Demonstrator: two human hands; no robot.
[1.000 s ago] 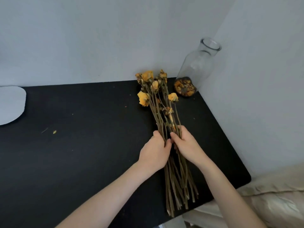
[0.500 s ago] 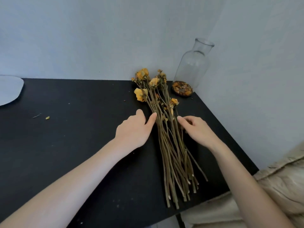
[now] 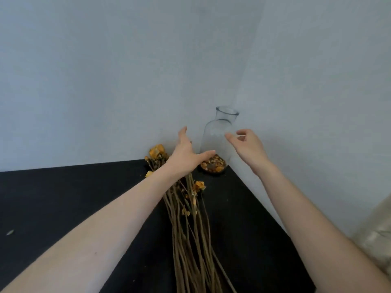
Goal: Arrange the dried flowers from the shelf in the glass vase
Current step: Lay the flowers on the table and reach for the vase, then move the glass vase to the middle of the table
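Flanking glass vase [image 3: 214, 132] at one o'clock corner of table [image 3: 63, 197]: left hand [image 3: 186, 157], right hand [image 3: 247, 149], both released, grasping nothing; dried flowers [image 3: 190, 229] flat at six o'clock.

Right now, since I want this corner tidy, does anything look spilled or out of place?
Yes. The glass vase has orange-brown crumbled bits covering its bottom, though no stems stand in it; the dried flowers lie flat on the black table. One small scrap lies loose far left on it.
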